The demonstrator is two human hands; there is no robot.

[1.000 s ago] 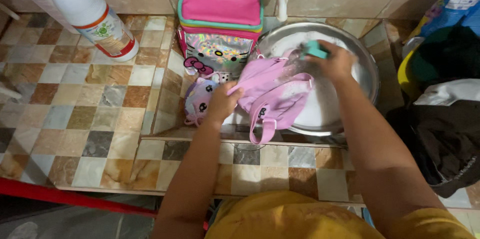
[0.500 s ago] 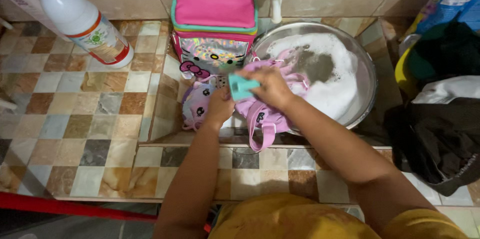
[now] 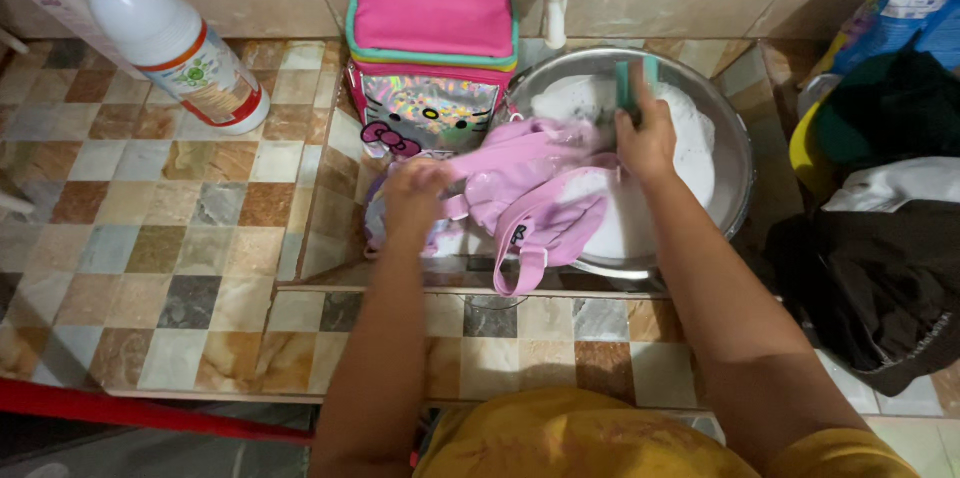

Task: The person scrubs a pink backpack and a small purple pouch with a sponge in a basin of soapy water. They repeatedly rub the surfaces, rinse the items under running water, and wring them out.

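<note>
The left hand [image 3: 415,193] is gripping the pink bag [image 3: 525,188], fingers clenched on its near-left part, as the bag is lying over the near-left rim of the metal basin [image 3: 735,153]. The right hand [image 3: 648,136] is grasping a teal brush [image 3: 632,78], holding it over the foamy water at the basin's far side. A pink case [image 3: 432,43] is standing just beyond the bag against the wall, a white bottle [image 3: 165,43] is lying at the floor's far-left corner.

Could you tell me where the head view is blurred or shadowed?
Head view: motion blur smears the left hand and the pink bag; the right hand with its teal brush is softer too; the tiled floor is sharp; dark clothes sit in shadow at right.
</note>
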